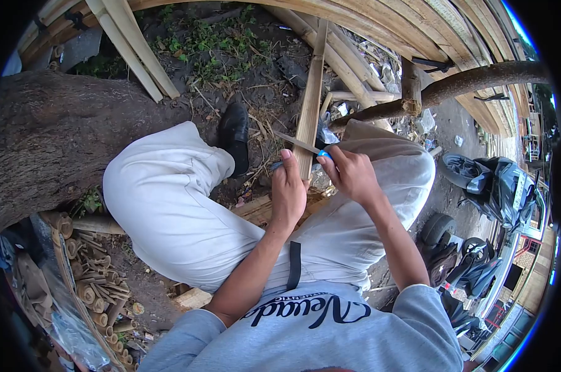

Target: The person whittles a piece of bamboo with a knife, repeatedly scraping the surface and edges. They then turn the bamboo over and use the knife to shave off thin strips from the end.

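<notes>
My left hand is closed around the near end of a split bamboo strip, with the thumb up along its side. A small blue-grey piece shows beside that thumb; I cannot make out what it is. The strip runs away from me between my knees, its far end by the bamboo poles. My right hand grips the blue handle of a knife. Its thin blade points to the left and lies across the strip, just beyond my left hand. The fingers under the handle are partly hidden.
A thick tree trunk lies at the left. Cut bamboo pieces are stacked at lower left. Long bamboo poles and a branch stand ahead and to the right. Parked motorcycles are at far right.
</notes>
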### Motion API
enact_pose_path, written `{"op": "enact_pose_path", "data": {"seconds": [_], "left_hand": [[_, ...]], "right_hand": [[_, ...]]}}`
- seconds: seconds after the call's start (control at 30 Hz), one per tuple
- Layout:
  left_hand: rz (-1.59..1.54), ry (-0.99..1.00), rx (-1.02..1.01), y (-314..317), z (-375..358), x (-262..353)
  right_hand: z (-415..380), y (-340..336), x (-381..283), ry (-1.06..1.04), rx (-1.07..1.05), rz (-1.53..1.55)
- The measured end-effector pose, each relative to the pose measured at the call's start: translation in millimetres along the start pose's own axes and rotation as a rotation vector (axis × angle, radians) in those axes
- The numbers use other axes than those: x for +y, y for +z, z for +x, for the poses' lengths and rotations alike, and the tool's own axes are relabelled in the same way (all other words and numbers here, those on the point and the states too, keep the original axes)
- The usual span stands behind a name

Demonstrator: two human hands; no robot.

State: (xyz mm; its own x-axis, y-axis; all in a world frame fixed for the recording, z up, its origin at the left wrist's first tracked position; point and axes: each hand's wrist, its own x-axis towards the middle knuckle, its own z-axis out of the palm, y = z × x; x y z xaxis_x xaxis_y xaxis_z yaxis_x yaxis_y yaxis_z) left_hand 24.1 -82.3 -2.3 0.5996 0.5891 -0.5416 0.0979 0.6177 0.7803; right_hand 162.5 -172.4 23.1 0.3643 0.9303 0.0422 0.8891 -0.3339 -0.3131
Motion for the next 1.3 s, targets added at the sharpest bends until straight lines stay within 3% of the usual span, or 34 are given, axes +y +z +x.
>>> {"op": "enact_pose_path", "data": {"seconds": [0.27, 0.53, 0.63, 0.8, 0.93, 1.0, 1.1, 1.27, 1.3], "left_hand": [[0.416, 0.136, -0.150, 0, 3, -8], [0.630, 0.264, -0.134, -4, 5, -19], [0.686, 0.282, -0.151, -2, 1, -17], [0.778, 0.301, -0.145, -3, 0, -15], [0.692, 0.224, -0.136, 0, 6, -2], [0.620, 0.146, -0.097, -2, 10, -8], [0.458, 0.014, -0.117, 3, 7, -3], [0.303, -0.058, -0.116, 3, 6, -4], [0.362, 0.023, -0.125, 1, 8, -9]], "right_hand": [[-12, -23, -2, -0.027, -0.126, -0.111], [-8, -18, 17, -0.125, -0.242, -0.193], [14, 2, 57, -0.002, -0.176, -0.351], [61, 25, 150, 0.115, -0.074, -0.297], [72, 14, 113, 0.178, -0.019, -0.217], [57, 7, 77, 0.047, -0.137, -0.112], [30, 3, 40, -0.104, -0.121, -0.101], [6, -1, 21, -0.119, -0.243, -0.020], [5, -2, 19, -0.120, -0.251, -0.025]]}}
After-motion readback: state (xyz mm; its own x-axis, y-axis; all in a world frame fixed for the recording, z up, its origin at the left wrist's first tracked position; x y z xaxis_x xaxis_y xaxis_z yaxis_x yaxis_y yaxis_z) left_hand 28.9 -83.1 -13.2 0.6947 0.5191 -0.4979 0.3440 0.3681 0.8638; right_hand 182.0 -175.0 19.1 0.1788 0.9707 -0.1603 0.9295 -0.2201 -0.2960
